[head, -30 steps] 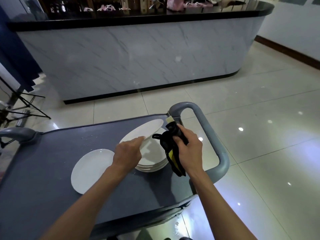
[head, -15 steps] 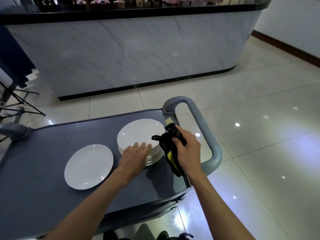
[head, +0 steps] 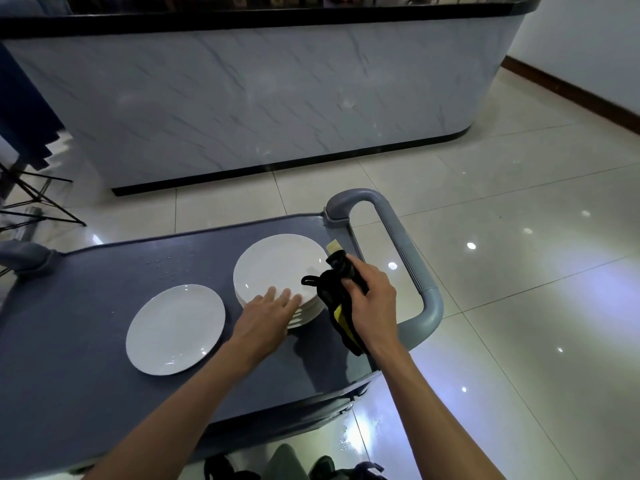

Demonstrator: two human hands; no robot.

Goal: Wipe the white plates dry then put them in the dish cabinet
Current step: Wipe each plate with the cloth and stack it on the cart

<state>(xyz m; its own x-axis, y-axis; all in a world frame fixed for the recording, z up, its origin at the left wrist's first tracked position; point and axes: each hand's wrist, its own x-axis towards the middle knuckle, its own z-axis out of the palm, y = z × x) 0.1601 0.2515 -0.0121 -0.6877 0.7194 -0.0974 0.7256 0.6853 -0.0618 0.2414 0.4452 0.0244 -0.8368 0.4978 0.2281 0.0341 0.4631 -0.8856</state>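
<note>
On cart (head: pixel 104 306): round glossy plates (head: pixel 277 268)

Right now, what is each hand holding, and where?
Right hand grips the black-and-yellow cloth around its bunched middle. Left hand lies flat on the plate stack, holding nothing.

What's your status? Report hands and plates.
Left hand flat on plate stack. Right hand gripping black cloth. Single plate alongside. Nothing blocking.

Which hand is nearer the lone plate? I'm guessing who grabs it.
Left. The left hand rests on the plate stack, just right of the lone plate; the right hand, gripping the cloth, is beyond the stack.
</note>
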